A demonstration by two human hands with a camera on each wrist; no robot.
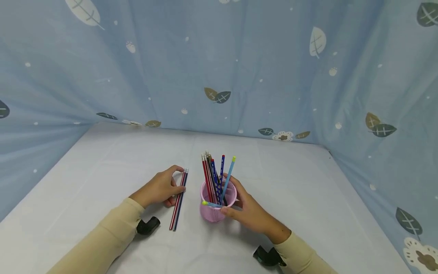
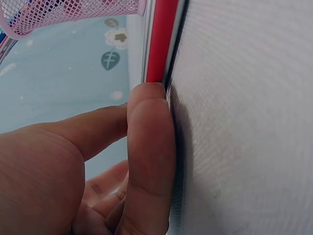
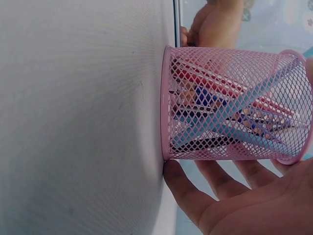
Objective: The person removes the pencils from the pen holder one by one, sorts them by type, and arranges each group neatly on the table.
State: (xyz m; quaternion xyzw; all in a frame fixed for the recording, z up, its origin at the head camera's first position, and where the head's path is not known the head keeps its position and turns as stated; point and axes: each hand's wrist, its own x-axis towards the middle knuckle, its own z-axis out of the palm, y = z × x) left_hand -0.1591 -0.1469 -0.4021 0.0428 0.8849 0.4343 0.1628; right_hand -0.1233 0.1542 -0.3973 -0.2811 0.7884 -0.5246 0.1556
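Observation:
Red and dark blue pencils (image 1: 178,207) lie side by side on the white tabletop, their eraser ends pointing away from me. My left hand (image 1: 160,186) pinches them from the left, thumb over their middle and index finger by the eraser ends. In the left wrist view a fingertip meets the red pencil (image 2: 161,44) close to the cloth. A pink mesh pencil cup (image 1: 212,216) stands upright to the right, filled with several pencils, one light blue pencil (image 1: 213,204) slanting low inside. Around its right side curls my right hand (image 1: 251,213), thumb at the front rim and fingers behind.
White cloth (image 1: 137,152) covers the table. Blue leaf-print fabric (image 1: 191,68) hangs along the back and sides. Black wrist devices (image 1: 148,226) sit by both forearms, close above the tabletop. Several pencils stick up well over the cup's rim.

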